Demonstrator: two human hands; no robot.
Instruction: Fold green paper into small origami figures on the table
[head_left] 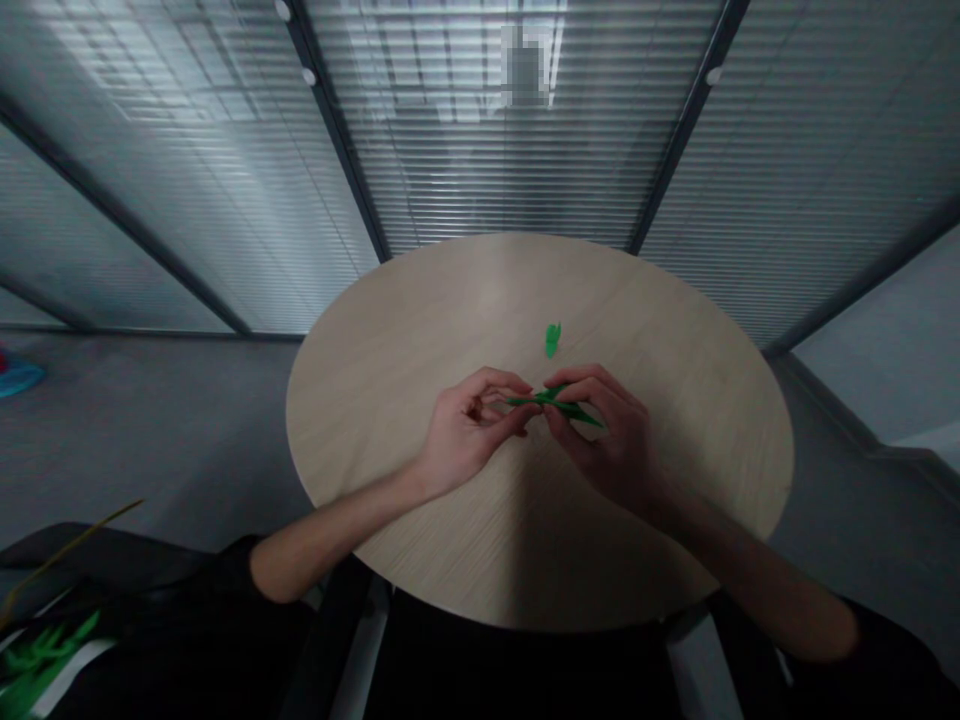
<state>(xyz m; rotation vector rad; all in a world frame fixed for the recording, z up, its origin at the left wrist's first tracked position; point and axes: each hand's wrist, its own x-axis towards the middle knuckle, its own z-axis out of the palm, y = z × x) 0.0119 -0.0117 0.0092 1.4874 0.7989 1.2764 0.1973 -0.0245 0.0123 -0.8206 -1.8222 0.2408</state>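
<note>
From the head view, my only feed, I look down at both bare hands meeting over the middle of a round worktop [420,320]. The left hand [466,430] has its grip closed on the narrow end of a thin green piece [579,412], thumb below and forefinger above. The right hand [619,430] is pinching the same piece farther along, its thumb and fingertips covering part of it, and a pointed end shows past them. I read this two-sided hold as a way to steady something slight and probably bendy; fingertips alone suit so thin an edge, and both ends stay reachable. What exactly the piece is, I can't tell at this size. A smaller green piece [553,340] lies alone on the wood just beyond the fingers, touching neither hand, perhaps left there to be near without getting in the way. Behind the worktop, striped blinds [480,190] let in dim light, and the hands partly hide the piece's outline.
</note>
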